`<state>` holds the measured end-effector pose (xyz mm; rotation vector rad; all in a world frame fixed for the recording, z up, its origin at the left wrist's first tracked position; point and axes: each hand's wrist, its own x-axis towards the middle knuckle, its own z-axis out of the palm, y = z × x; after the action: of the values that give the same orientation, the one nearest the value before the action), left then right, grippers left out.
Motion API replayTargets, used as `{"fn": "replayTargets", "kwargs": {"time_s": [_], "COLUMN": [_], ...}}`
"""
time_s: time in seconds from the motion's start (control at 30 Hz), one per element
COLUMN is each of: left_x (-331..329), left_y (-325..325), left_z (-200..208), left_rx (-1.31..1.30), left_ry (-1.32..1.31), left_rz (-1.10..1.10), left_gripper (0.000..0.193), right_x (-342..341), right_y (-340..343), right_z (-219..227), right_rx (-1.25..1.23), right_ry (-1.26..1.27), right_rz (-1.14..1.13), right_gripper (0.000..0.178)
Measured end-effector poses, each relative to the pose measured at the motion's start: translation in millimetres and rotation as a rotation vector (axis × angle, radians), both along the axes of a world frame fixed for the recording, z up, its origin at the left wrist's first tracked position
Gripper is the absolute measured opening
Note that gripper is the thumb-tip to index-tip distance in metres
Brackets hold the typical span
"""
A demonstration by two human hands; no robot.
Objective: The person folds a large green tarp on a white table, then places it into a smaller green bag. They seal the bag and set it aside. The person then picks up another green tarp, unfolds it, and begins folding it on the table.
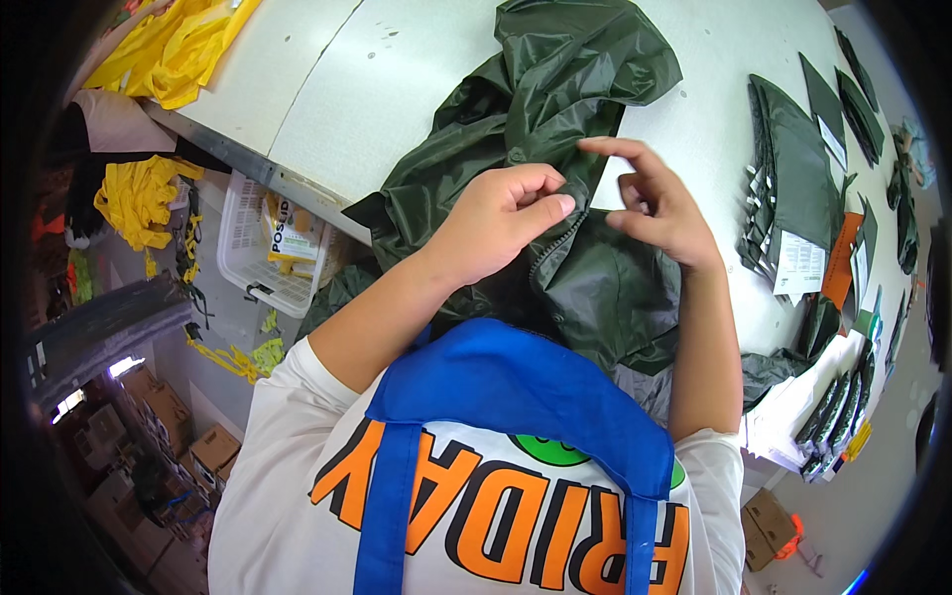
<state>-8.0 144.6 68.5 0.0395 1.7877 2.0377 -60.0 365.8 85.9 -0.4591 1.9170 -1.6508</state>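
A dark green, shiny waterproof jacket (585, 69) lies crumpled on the white table in front of me and hangs over its near edge. Its zipper (557, 248) runs slantwise below my hands. My left hand (504, 220) is closed, thumb and fingers pinching the fabric by the zipper's upper end. Just to the right is my right hand (662, 206), with its index finger stretched toward the jacket and its thumb apart. I see nothing held in it, and whether its fingertip touches the cloth is hard to tell.
Folded dark green packs (798, 164) with paper labels line the table's right side. Yellow garments (188, 50) lie at the far left, near another person's arm. A white plastic basket (238, 238) stands below the table's left edge, and cardboard boxes (213, 446) are at lower left.
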Motion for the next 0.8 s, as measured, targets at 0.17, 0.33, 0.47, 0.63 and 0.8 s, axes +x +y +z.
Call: {"fn": "replayTargets", "kwargs": {"time_s": [0.17,0.33,0.47,0.63,0.8], "left_x": [2.9,8.1,12.1,-10.0,-8.7], "left_y": [0.5,6.9,7.5,-28.6,-45.0], "left_z": [1.0,0.3,-1.2,-1.9,1.0], "left_rx": [-0.116,-0.254,-0.329,-0.241,-0.454], "left_ry": [0.048,0.454,0.564,0.398,0.332], "left_rz": [0.11,0.073,0.092,0.07,-0.239], "left_gripper": [0.029,0.011,0.018,0.021,0.039], "right_x": [0.0,10.6,9.5,8.4,14.9], "right_y": [0.5,-8.7,-11.1,2.7,21.6], "right_z": [-18.9,-5.1,3.6,-8.2,-17.6], "right_rx": [0.002,-0.19,-0.002,-0.185,-0.105], "right_ry": [0.001,-0.045,0.04,0.055,-0.162], "right_rz": [-0.019,-0.143,-0.05,-0.109,-0.169], "right_gripper": [0.014,0.01,0.011,0.011,0.018]}}
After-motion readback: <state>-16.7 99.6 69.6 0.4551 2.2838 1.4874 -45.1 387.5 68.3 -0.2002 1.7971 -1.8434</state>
